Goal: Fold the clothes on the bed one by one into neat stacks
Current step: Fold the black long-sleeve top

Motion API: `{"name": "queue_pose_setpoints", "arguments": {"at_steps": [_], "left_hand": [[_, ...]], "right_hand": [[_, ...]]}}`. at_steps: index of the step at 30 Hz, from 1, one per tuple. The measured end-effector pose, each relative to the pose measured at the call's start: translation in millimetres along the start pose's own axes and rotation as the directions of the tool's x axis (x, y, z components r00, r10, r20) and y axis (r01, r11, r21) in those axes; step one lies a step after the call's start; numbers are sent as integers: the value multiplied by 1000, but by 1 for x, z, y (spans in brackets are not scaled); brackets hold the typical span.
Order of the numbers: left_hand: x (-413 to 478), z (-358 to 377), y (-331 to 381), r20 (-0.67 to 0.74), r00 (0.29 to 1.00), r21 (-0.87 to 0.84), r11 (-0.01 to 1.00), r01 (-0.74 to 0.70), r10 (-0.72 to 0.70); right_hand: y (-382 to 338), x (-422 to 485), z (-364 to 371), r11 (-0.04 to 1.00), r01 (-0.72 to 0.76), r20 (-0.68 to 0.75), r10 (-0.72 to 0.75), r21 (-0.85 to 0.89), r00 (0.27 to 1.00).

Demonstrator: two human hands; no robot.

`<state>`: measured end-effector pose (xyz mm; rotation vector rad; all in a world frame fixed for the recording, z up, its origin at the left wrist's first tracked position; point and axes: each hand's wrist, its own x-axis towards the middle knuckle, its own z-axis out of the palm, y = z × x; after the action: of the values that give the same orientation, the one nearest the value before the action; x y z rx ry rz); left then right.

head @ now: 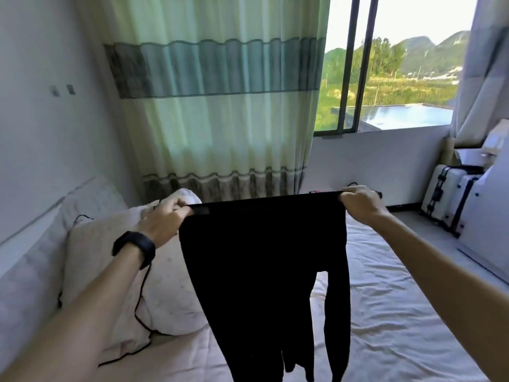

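We're gripping black pants (264,257) by waistband w/ left hand (162,219) & right hand (360,201), hanging above bed (399,312).

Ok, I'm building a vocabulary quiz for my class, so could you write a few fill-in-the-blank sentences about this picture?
1. The left hand and the right hand hold up a garment whose colour is ____.
2. The wristband sits on the ____ wrist.
3. The garment hangs over a ____, beside the pillow.
Missing words: black; left; bed.
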<state>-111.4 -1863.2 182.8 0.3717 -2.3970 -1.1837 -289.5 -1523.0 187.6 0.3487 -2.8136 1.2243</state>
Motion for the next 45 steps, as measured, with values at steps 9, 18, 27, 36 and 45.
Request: {"name": "queue_pose_setpoints", "arguments": {"at_steps": [9, 18, 27, 36, 45], "left_hand": [[-18, -14, -36, 338, 918, -36, 972, 230, -205], [-21, -87, -71, 140, 988, 70, 996, 53, -63], [-76, -78, -105, -262, 949, 499, 866, -21, 174], [-139, -20, -71, -220, 962, 146, 970, 195, -160], [-193, -29, -46, -6, 995, 258, 961, 102, -103]], "right_hand": [[-26, -63, -5, 981, -75, 355, 6, 181, 935], [9, -46, 20, 977, 177, 207, -198, 118, 958], [52, -61, 35, 976, 213, 143, -204, -51, 968], [73, -95, 25, 992, 108, 295, -122, 66, 948], [112, -110, -1, 985, 77, 127, -97, 155, 987]]}}
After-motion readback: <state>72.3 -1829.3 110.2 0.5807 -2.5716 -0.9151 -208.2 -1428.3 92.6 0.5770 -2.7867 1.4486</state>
